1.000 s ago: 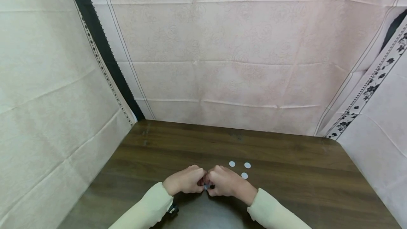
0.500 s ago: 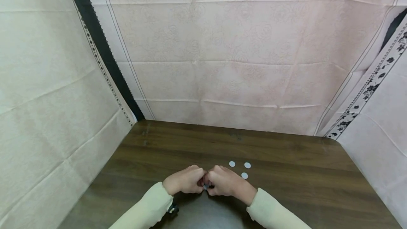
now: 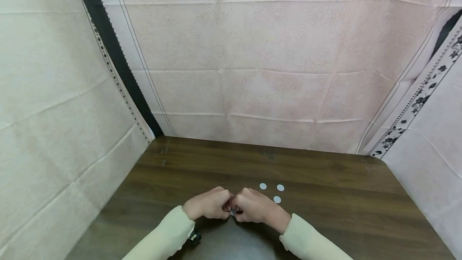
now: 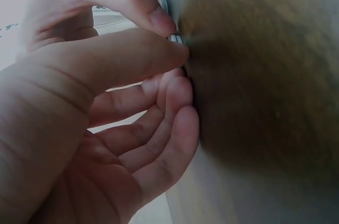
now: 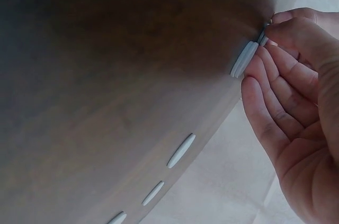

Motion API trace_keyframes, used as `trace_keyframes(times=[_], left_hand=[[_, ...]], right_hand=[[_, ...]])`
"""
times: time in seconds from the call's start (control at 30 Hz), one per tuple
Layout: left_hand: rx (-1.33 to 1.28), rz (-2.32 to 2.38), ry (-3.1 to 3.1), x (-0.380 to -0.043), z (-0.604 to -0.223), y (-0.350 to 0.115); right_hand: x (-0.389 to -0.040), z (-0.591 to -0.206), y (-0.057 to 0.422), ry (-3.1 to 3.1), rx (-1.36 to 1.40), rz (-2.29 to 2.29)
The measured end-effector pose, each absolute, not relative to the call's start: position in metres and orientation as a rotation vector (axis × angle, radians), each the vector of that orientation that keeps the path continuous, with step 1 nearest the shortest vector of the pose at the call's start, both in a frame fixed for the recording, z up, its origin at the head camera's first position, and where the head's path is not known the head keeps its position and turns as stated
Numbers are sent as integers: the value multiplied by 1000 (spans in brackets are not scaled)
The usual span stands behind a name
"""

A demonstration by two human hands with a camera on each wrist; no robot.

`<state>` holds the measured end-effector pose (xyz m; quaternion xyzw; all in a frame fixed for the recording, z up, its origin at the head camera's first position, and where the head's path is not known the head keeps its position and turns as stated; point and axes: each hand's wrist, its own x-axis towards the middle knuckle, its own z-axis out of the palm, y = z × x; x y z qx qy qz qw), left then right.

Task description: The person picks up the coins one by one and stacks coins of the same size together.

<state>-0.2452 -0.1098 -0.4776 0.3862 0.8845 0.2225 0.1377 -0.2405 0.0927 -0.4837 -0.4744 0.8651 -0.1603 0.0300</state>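
Both hands meet low over the table in the head view. Between their fingertips a small round white disc shows. My left hand pinches it from the left and my right hand from the right. From the left wrist view, the discs look like a thin stack at the thumb tips, close to the tabletop. The right wrist view shows discs at the right thumb tip, and a short stack of white discs lying on the table against the right fingers. Finger contact is partly hidden.
Three loose white discs lie flat beyond the right hand: a left disc, a right disc and a nearer disc. The brown wooden table is bounded by pale cloth behind and at both sides.
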Motion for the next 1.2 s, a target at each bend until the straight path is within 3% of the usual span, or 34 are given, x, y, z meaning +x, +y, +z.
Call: trace_keyframes(times=[1.2], left_hand=[[1138, 671, 2526, -251, -478, -112]], right_hand=[[-242, -479, 94, 2596, -1442, -533]])
